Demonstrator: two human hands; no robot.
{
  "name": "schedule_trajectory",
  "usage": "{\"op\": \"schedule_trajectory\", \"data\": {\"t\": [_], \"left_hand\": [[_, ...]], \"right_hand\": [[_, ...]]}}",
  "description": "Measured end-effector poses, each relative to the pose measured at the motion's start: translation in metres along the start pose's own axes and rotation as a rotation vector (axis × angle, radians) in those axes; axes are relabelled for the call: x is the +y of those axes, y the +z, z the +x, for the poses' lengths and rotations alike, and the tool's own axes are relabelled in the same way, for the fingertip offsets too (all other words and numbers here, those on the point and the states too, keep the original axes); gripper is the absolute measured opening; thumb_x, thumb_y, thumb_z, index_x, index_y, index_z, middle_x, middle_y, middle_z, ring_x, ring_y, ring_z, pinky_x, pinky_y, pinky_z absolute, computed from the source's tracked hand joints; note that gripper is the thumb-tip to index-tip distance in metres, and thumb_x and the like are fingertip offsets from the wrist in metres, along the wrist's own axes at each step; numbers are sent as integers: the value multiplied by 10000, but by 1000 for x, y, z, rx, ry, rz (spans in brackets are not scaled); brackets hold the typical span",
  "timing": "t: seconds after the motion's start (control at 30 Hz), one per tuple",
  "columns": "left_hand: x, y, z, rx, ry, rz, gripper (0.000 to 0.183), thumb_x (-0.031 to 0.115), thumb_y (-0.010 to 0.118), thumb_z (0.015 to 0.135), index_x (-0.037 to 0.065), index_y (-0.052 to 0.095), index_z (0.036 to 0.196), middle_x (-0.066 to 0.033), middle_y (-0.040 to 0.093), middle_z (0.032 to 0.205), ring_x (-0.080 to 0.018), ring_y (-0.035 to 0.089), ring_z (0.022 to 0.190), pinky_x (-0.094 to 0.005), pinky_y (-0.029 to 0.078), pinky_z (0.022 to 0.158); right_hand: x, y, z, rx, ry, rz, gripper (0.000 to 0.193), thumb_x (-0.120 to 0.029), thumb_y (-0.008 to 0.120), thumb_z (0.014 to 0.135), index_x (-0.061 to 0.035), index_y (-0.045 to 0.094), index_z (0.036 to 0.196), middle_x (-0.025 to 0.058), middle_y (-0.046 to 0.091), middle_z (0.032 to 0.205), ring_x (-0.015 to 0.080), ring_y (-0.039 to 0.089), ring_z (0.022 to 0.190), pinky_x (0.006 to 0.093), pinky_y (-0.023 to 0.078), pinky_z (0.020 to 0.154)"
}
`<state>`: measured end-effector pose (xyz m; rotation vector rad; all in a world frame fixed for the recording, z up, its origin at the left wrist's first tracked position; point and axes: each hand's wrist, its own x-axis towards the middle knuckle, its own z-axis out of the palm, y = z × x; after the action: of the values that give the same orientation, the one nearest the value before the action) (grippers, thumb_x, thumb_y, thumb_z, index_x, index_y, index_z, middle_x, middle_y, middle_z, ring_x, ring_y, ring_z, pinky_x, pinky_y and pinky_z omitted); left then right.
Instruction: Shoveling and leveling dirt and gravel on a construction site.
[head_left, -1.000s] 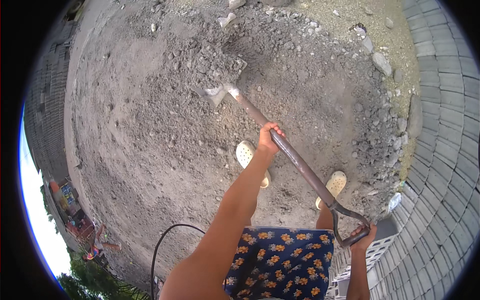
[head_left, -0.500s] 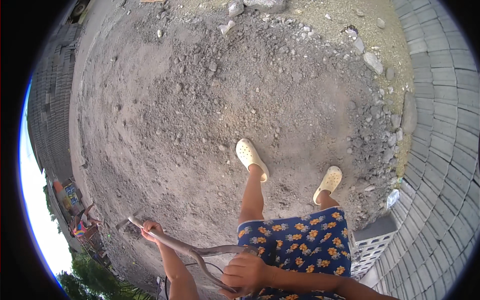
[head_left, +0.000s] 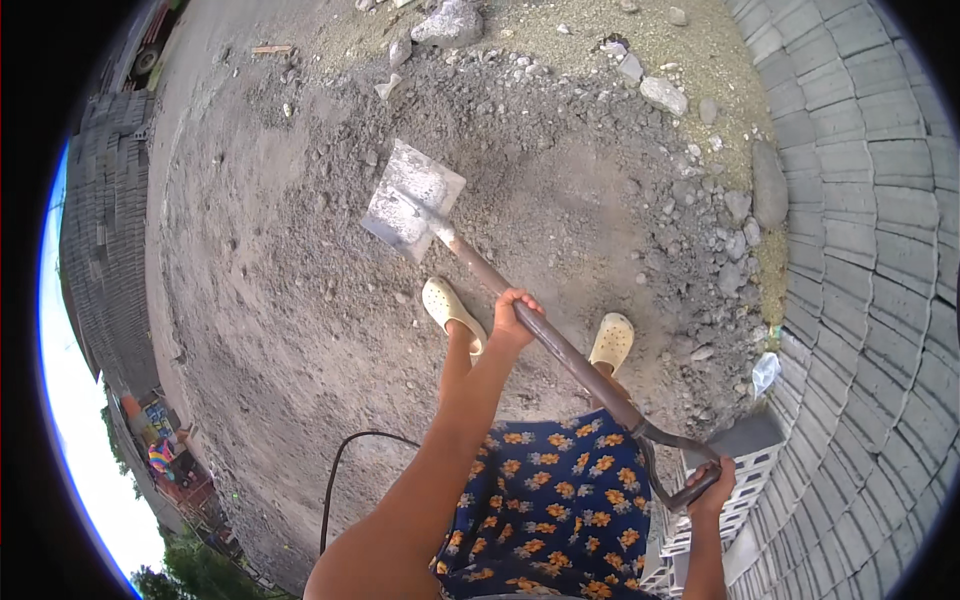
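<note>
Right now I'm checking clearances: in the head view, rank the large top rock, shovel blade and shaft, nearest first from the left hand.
1. Shaft, in left hand
2. Shovel blade, up and left
3. Large rock, near top edge

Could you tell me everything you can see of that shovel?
The shovel has a square-cornered blade that looks like metal, smeared whitish, with nothing heaped on it. Its brown shaft slants from the blade at upper left down to a dark, forked handle at lower right. The left hand grips the shaft, the right hand the handle's crossbar. Whether the blade touches the grey soil is unclear.
</note>
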<state>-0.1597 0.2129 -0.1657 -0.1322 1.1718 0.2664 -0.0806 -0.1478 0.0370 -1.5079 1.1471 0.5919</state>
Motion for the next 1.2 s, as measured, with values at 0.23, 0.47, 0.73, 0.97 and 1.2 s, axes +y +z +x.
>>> {"op": "schedule_trajectory", "data": {"t": [0.23, 0.47, 0.73, 0.97, 1.2], "left_hand": [[-228, -7, 11, 257, -399, 198, 125, 114, 544, 641, 91, 445, 568, -20, 447, 519, -166, 449, 463, -327, 413, 493], [-150, 24, 108, 187, -408, 365, 157, 138, 540, 623, 112, 411, 538, -5, 405, 491, -148, 432, 451, -312, 396, 458], [-81, 63, 171, 184, -350, 463, 158, 116, 513, 672, 112, 395, 567, -14, 401, 522, -158, 416, 478, -321, 390, 517], [-61, 129, 208, 50, -215, 291, 147, 116, 523, 682, 107, 413, 586, -5, 416, 526, -152, 424, 491, -327, 400, 551], [25, 128, 162, -65, -27, 98, 149, 114, 509, 677, 111, 422, 557, -4, 439, 513, -147, 444, 507, -317, 415, 565]], "right_hand": [[-17, -184, -27, 327, 54, 64, 408, -467, 427, 771, -111, 427, 571, 24, 412, 427, 157, 392, 350, 276, 368, 335], [52, -65, 15, 473, 65, 171, 378, -483, 439, 715, -158, 372, 532, -12, 374, 394, 131, 365, 308, 265, 327, 299], [81, 2, 80, 416, 58, 196, 366, -467, 438, 747, -151, 393, 568, -11, 402, 446, 127, 394, 361, 251, 324, 340], [-18, 72, 148, 194, -159, 100, 313, -381, 504, 747, -112, 427, 606, 9, 400, 450, 132, 401, 362, 245, 336, 366], [-48, 120, 123, -2, -256, 90, 281, -338, 534, 745, -82, 474, 645, 22, 424, 462, 131, 423, 367, 243, 348, 355]]}}
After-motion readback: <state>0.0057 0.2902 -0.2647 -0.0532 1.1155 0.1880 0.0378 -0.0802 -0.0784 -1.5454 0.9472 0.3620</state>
